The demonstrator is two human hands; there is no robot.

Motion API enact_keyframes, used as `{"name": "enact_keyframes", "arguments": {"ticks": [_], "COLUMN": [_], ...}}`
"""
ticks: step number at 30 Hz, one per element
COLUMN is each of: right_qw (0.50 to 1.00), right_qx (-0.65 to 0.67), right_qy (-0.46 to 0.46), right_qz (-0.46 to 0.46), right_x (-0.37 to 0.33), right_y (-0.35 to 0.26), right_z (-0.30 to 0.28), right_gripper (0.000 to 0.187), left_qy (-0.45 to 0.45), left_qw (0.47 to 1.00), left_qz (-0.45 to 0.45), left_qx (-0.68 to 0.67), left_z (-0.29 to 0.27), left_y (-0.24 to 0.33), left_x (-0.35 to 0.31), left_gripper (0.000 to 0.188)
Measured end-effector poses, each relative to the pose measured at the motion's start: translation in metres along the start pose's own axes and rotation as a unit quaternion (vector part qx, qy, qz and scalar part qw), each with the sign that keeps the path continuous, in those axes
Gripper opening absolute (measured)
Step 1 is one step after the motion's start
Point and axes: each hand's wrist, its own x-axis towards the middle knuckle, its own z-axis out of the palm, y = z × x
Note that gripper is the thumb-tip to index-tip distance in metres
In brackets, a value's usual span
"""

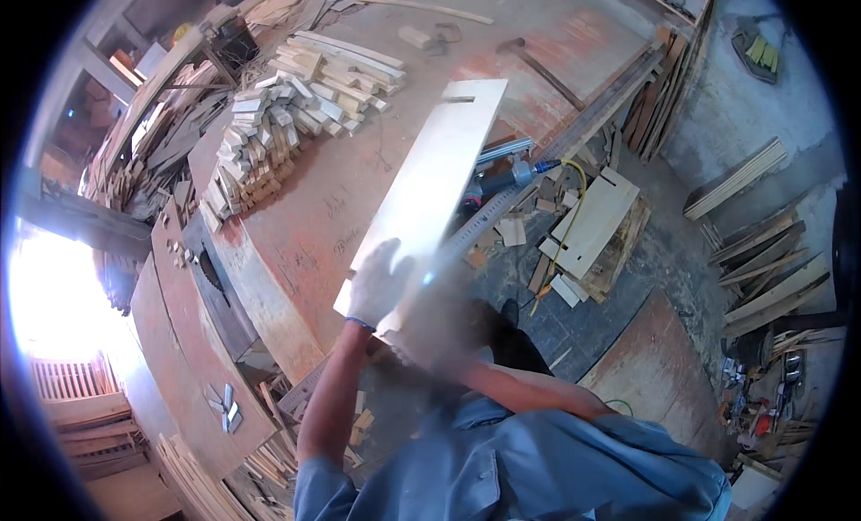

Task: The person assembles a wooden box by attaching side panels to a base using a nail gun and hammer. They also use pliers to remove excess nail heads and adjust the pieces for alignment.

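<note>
A long pale wooden board (pixel 430 167) with a slot near its far end lies at a slant over the edge of the workbench (pixel 305 270). My left hand (pixel 381 283), in a whitish glove, rests on the board's near part with its fingers stretched over the surface. Motion smears my right hand (pixel 437 333) beside the board's near right corner, so its fingers cannot be made out. Right of the board, a power tool (pixel 502 182) with a yellow hose sits by the bench's metal edge.
A big pile of short wooden strips (pixel 278 117) covers the bench at far left. A hammer (pixel 543 68) lies at the back. On the floor to the right are slotted boards (pixel 596 221) and offcuts. A circular blade (pixel 211 274) sticks up at left.
</note>
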Motion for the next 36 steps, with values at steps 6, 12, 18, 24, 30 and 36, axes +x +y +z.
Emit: {"name": "enact_keyframes", "arguments": {"ticks": [6, 12, 18, 24, 30, 36], "right_qw": [0.985, 0.899, 0.939, 0.716, 0.596, 0.599], "right_qx": [-0.063, -0.356, -0.274, -0.527, -0.663, -0.654], "right_qy": [-0.111, -0.121, 0.118, 0.449, 0.452, 0.459], "right_qz": [0.116, -0.225, -0.169, -0.094, -0.001, 0.052], "right_x": [0.004, 0.038, 0.051, 0.165, 0.262, 0.314], "right_y": [-0.035, -0.023, -0.165, -0.207, -0.220, -0.233], "right_z": [0.015, -0.087, -0.296, -0.548, -0.631, -0.669], "right_gripper": [0.026, 0.027, 0.023, 0.034, 0.049, 0.060], "left_qy": [0.006, 0.041, -0.053, -0.069, 0.052, 0.103], "left_qw": [0.984, 0.975, 0.961, 0.974, 0.972, 0.965], "left_qz": [0.011, 0.085, 0.066, 0.009, -0.078, -0.088], "left_qx": [0.180, 0.200, 0.261, 0.217, 0.217, 0.223], "left_z": [0.049, 0.069, 0.073, 0.038, -0.012, -0.014], "left_y": [-0.039, -0.013, 0.002, 0.056, 0.040, 0.054], "left_x": [-0.002, 0.040, 0.079, 0.112, 0.137, 0.199], "left_gripper": [0.072, 0.069, 0.072, 0.060, 0.041, 0.041]}}
